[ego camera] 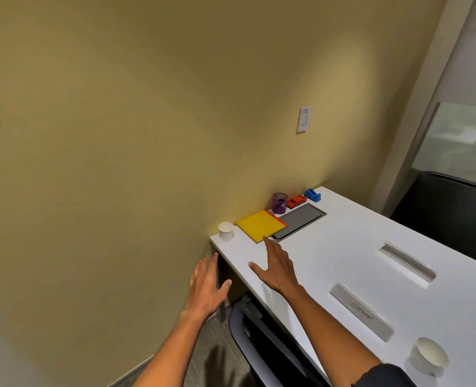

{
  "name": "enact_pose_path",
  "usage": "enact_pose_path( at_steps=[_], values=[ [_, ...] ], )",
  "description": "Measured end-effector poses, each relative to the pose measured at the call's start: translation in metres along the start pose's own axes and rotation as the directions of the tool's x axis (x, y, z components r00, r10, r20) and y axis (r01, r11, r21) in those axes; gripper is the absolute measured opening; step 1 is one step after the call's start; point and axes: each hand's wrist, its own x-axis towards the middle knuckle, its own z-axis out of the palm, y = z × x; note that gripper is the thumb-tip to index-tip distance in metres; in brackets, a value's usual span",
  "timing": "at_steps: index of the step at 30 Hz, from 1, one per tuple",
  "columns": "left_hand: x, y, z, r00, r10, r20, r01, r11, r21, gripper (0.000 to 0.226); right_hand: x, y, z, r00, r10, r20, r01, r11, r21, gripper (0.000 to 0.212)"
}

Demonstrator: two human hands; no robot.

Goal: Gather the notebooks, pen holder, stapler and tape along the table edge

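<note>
A yellow notebook [259, 225] lies on top of an orange-red one [279, 219] along the wall-side edge of the white table [357, 241]. Behind them stand a purple translucent pen holder [279, 203], a red stapler [296, 201] and a blue tape dispenser [312, 195] in a row. My right hand [277, 268] hovers flat over the table, fingers spread, its fingertip at the yellow notebook's near corner. My left hand [206, 286] is open past the table's left corner, holding nothing.
A white paper cup [226, 231] stands at the table's left corner, another white cup [430, 356] near the front right. A grey cable hatch [299, 220] and two recessed slots [407, 261] are set into the tabletop. Dark chairs [449, 210] stand at the far side and below me.
</note>
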Motion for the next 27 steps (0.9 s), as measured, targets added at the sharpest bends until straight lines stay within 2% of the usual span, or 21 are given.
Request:
enact_pose_path(
  at_steps=[10,18,24,27],
  values=[
    [0.153,-0.062,0.013,0.997,-0.015,0.080,0.011,0.998,0.054,0.078,0.141,-0.010,0.058,0.993,0.106,0.060,-0.109,0.992,0.060,0.089],
    [0.236,-0.104,0.046,0.983,-0.058,0.175,0.053,0.998,0.032,0.081,0.213,-0.007,0.095,0.969,0.216,0.116,-0.228,0.969,0.093,0.094],
    [0.297,-0.136,0.076,0.965,-0.071,0.251,0.073,0.997,0.003,0.083,0.264,0.004,0.131,0.928,0.341,0.151,-0.356,0.930,0.092,0.104],
    [0.330,-0.153,0.089,0.944,-0.045,0.326,0.035,0.999,0.036,0.081,0.283,0.006,0.149,0.906,0.390,0.161,-0.408,0.908,0.095,0.107]
  ],
)
